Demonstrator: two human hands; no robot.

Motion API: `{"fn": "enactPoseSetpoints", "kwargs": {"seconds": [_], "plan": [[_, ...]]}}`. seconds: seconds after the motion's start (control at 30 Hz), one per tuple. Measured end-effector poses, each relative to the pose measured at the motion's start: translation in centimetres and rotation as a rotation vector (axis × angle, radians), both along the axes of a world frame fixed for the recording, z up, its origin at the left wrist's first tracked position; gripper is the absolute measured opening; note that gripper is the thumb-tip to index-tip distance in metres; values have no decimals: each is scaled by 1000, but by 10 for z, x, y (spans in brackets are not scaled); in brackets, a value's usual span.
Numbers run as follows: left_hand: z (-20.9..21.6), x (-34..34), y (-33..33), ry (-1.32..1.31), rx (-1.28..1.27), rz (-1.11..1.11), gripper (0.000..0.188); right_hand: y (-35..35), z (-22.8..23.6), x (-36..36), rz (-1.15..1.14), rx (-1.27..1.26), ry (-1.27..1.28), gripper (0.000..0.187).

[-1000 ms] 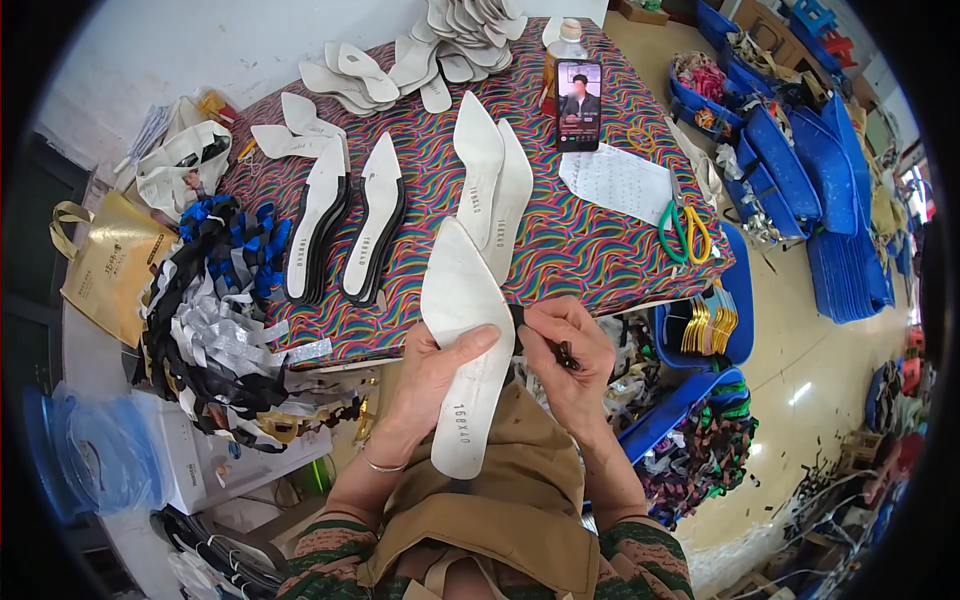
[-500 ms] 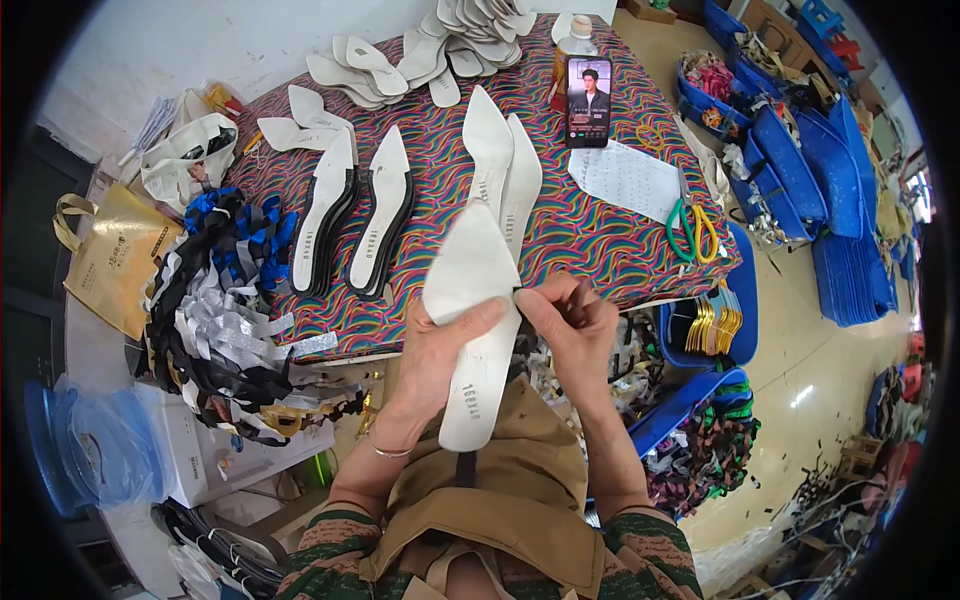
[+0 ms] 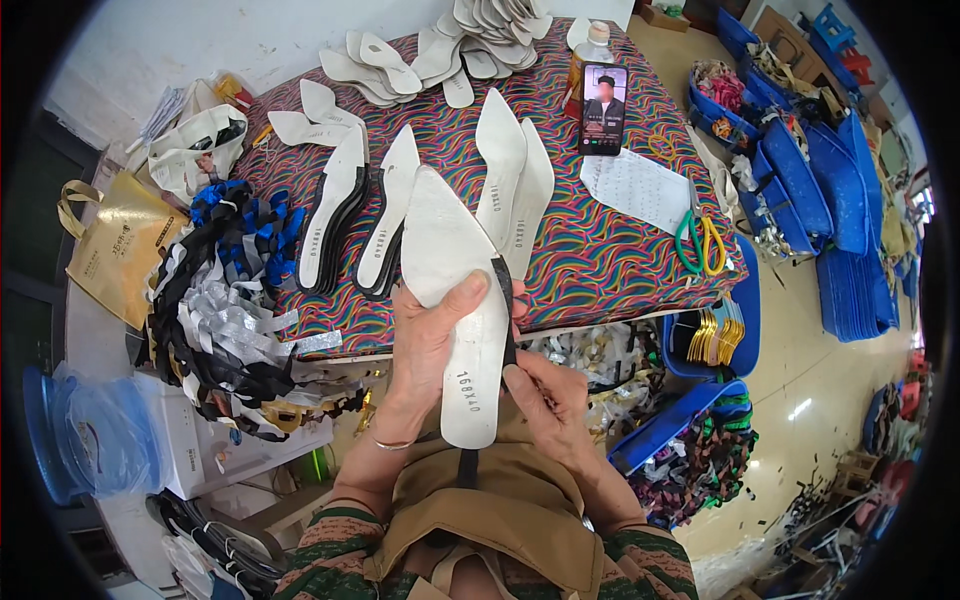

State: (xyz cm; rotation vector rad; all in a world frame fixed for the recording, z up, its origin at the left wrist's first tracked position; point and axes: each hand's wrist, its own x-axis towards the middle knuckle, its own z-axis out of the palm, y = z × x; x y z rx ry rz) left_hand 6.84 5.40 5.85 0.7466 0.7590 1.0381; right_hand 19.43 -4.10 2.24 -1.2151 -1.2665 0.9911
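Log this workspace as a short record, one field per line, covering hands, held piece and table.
Left hand: grips the white insole, thumb on its face
Right hand: thumb and fingers at the black strip
Held piece: pointed end away from the person; strip along part of its right edge
Table: multicoloured wavy cloth
Table, left: black-edged insoles in two groups
Table, right: phone before a bottle; paper sheet; green-and-yellow-handled scissors
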Motion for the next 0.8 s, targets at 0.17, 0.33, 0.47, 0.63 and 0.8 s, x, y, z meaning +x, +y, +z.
{"fn": "enactPoseSetpoints", "kwargs": {"seconds": [0.17,0.33,0.47,0.63,0.8], "plan": [[-6,8,6,-11,12,27,30,15,-15,2,-53,-44,114,11],[-14,6,-17,32,-7,-31,30,34,-9,11,-107,168,-100,31],[-14,-3,-8,19,25,-85,29,19,-20,11,-48,260,-424,44],[-16,-5,3,-63,3,-167,29,0,-27,13,19,226,-422,29],[-25,-2,-4,-215,-100,-272,25,30,-13,34,-103,87,13,20]]}}
